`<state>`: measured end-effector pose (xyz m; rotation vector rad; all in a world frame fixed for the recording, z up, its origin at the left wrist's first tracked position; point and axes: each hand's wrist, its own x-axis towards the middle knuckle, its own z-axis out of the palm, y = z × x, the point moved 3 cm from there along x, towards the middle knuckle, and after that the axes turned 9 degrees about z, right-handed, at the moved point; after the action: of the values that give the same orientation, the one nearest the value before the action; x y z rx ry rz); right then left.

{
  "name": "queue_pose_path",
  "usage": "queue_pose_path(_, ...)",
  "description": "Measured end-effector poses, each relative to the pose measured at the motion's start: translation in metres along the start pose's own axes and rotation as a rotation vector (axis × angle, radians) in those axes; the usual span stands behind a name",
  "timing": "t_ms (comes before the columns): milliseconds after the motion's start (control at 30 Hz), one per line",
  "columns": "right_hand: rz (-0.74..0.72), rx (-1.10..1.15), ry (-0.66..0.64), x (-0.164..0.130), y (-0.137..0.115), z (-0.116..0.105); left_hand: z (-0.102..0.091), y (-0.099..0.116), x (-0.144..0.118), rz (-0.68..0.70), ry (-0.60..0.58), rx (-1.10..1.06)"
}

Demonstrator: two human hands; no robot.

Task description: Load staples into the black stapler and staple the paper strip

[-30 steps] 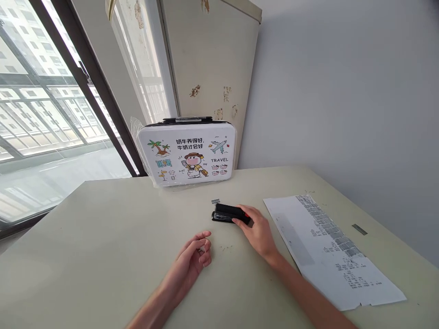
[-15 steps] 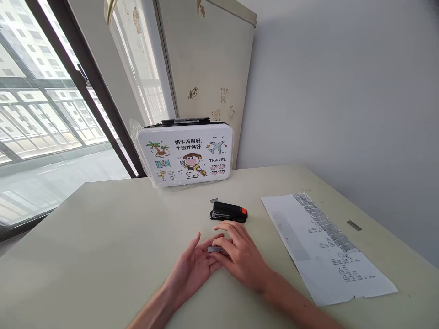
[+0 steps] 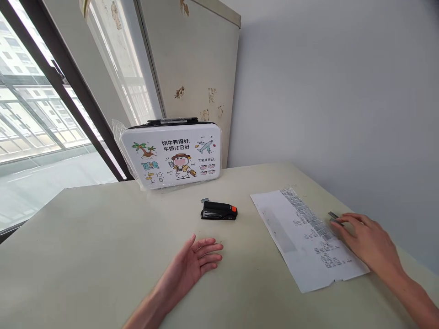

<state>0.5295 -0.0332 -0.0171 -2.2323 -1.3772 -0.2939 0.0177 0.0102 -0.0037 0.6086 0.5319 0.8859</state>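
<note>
Grey metal marks the thing in hand: a short staple strip (image 3: pixel 333 216) lying on the cream tabletop (image 3: pixel 103 237) just off the far right edge of the printed paper sheet (image 3: pixel 302 237). The right hand (image 3: pixel 366 237) reaches over that edge, fingertips at the strip; whether they pinch it or only touch it I cannot tell. The strip's long axis runs roughly from 10 to 4 o'clock, and it sits at about 10 o'clock from the right hand's middle. The left hand (image 3: pixel 195 260) rests open, palm up, holding nothing, well apart from the strip, which lies far off towards its 2 o'clock, so the right hand is much nearer. A black stapler (image 3: pixel 218 211) lies at 1 o'clock from the left hand.
</note>
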Motion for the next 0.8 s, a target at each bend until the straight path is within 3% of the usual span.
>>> queue_pose_path(67, 0.026, -0.029, 0.004, -0.003, 0.015, 0.001, -0.001, 0.000, 0.000, 0.002, 0.016, 0.002)
queue_pose_path(133, 0.047, -0.022, 0.024, -0.007, 0.011, -0.001, -0.002, 0.000, 0.000, 0.010, 0.029, 0.006)
queue_pose_path(267, 0.069, 0.173, -0.006, -0.021, -0.044, -0.012, -0.003, -0.001, -0.001, 0.019, 0.046, 0.010)
queue_pose_path(333, -0.001, 0.355, -0.188, -0.036, -0.091, -0.016, -0.003, -0.001, -0.002, 0.024, 0.051, 0.009)
queue_pose_path(467, -0.325, 0.614, -0.750, -0.081, -0.199, -0.014, -0.001, -0.001, -0.002, 0.025, 0.018, 0.032)
queue_pose_path(567, -0.514, 0.679, -0.921, -0.109, -0.259, -0.006, 0.002, -0.001, -0.002, 0.029, 0.010, 0.019)
queue_pose_path(667, -0.534, 0.698, -0.856, -0.123, -0.288, 0.009, 0.003, -0.001, -0.002, 0.030, 0.024, 0.013)
queue_pose_path(800, -0.567, 0.651, -0.726, -0.131, -0.294, 0.020, 0.002, -0.002, 0.000, 0.010, 0.035, 0.002)
